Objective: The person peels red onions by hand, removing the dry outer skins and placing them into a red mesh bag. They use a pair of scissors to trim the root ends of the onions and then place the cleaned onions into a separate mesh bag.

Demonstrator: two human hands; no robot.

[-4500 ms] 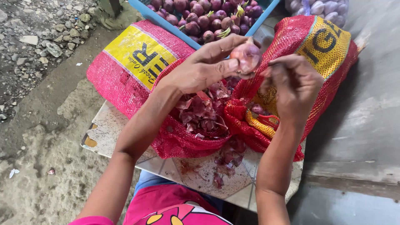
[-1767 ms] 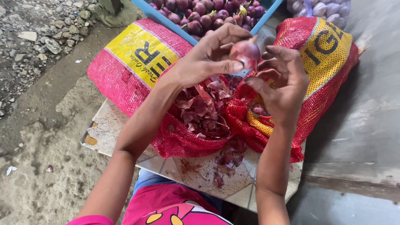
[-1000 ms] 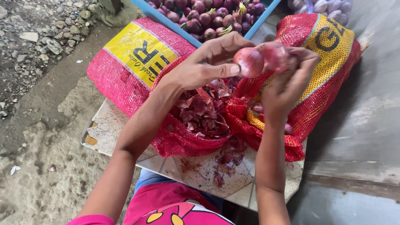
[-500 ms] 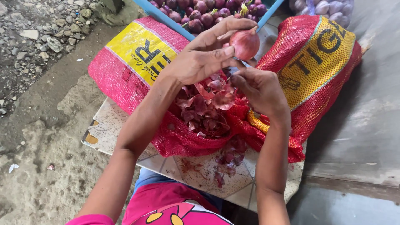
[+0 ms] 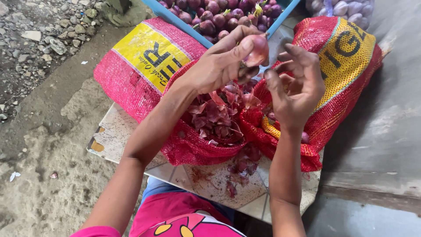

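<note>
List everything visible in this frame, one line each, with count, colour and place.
onion: one, pinkish-red, pinched in the left hand's fingertips
mesh sack: one, red with yellow panels, spread across the tile
onion skins: a heap, purple-red, in the sack's hollow, a few spilled on the tile
crate: one, blue, top centre, holding many purple onions
bag of peeled bulbs: one, pale, top right
tile slab: one, whitish, under the sack
left hand: holds the onion
right hand: open, fingers curled, beside the onion

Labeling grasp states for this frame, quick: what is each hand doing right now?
Left hand: fingers closed on a peeled red onion.
Right hand: open, fingers curled, holding nothing visible, beside the onion.
</note>
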